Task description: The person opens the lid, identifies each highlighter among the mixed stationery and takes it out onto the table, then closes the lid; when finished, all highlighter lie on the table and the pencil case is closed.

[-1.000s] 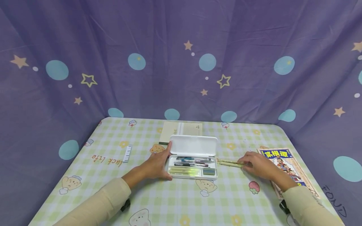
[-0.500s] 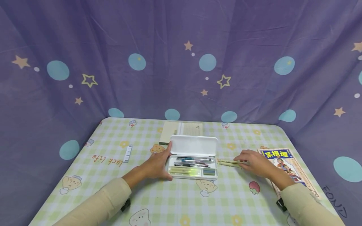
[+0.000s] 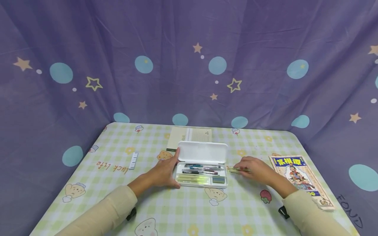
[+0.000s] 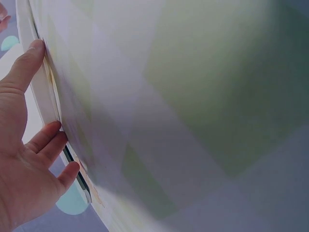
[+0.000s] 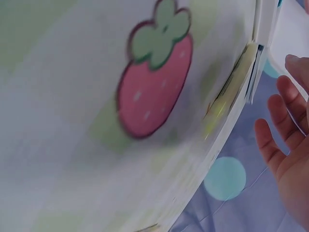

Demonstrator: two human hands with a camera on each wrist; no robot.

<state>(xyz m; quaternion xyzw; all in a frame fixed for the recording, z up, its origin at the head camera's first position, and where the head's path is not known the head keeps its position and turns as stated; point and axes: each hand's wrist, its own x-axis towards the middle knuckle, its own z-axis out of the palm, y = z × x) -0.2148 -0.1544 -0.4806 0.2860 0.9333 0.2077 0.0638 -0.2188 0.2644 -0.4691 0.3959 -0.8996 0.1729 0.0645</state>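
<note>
An open white pencil case (image 3: 202, 152) lies mid-table with its lid raised. Clear and dark pens (image 3: 200, 168) fill its back compartment. Yellow-green pens (image 3: 192, 178) and a small blue-grey block (image 3: 218, 179) lie in the front ones. My left hand (image 3: 162, 172) touches the case's left end, thumb at the front corner and fingers by the lid; its fingers are fairly straight in the left wrist view. To the right, slim yellow-green pens (image 5: 231, 87) lie on the tablecloth. Over them is my right hand (image 3: 255, 168), fingers loosely bent and apart from them in the right wrist view.
Behind the case lies a beige notebook (image 3: 174, 137), partly hidden by the lid. A small white-and-blue stick-shaped item (image 3: 133, 161) lies at left. At right is a colourful book (image 3: 302, 178). A purple curtain (image 3: 189, 82) hangs behind the checked table (image 3: 165, 209).
My right hand has moved left over the loose pens, covering more of them and uncovering more of the book. The left hand and the pencil case have stayed in place.
</note>
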